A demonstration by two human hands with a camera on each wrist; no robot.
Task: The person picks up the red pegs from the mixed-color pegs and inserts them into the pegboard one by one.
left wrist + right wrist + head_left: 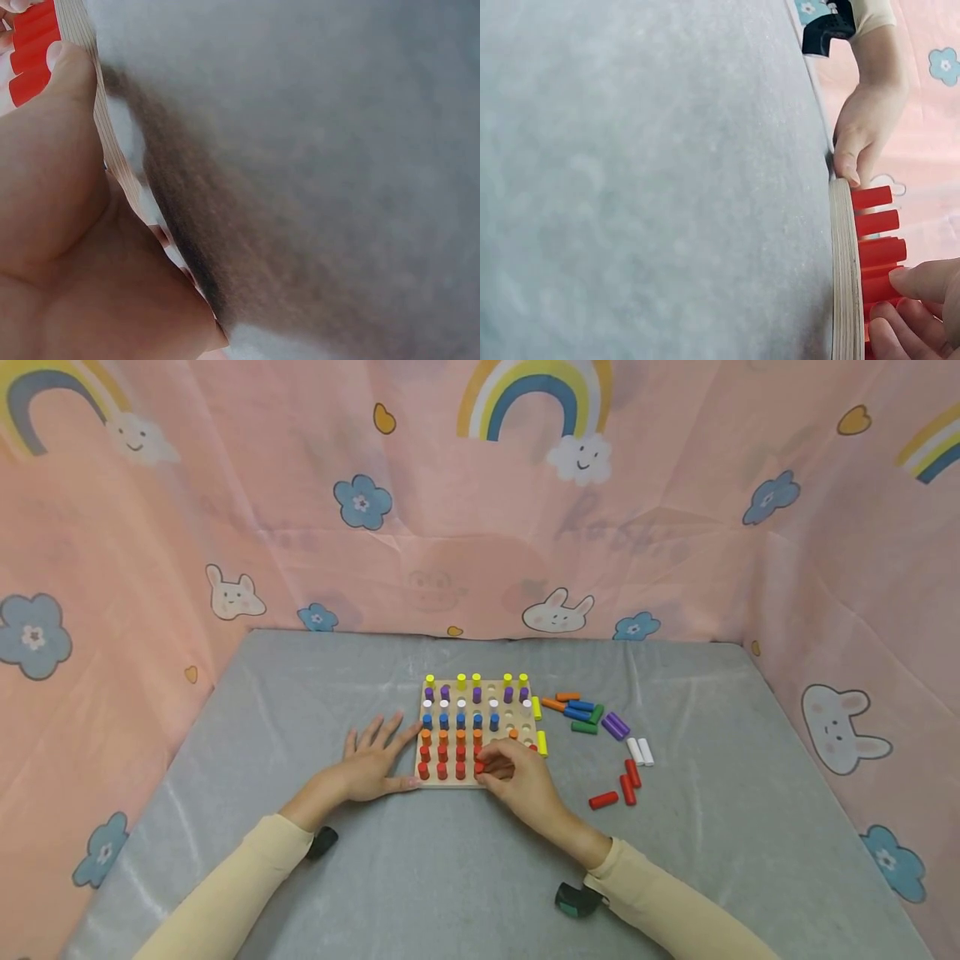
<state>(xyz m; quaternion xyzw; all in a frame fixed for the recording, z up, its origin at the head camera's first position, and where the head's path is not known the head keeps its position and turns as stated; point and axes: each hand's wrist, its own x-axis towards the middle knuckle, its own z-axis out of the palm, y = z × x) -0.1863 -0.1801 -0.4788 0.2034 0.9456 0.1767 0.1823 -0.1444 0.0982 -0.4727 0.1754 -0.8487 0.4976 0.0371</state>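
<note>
A wooden pegboard point(450, 782) lies flat on the table, with upright pegs in rows of yellow, purple, white, blue, orange and red. My left hand point(369, 766) has its fingers spread on the cloth, thumb and fingertips touching the board's left edge. At the near row, my right hand point(525, 777) pinches a red peg point(883, 286) between thumb and fingers; the peg stands at the board, fourth from the left. Three red pegs point(442, 770) stand to its left. The right hand hides part of the board's near right corner. In the left wrist view, the thumb point(71, 71) lies against the board's edge.
Loose pegs lie right of the board: orange, blue, green point(584, 727), purple point(616, 725), white point(640, 752) and red point(603, 800). Two yellow pegs point(542, 743) lie along its right edge. Grey cloth point(360, 877) covers the table; pink printed curtains point(480, 552) surround it.
</note>
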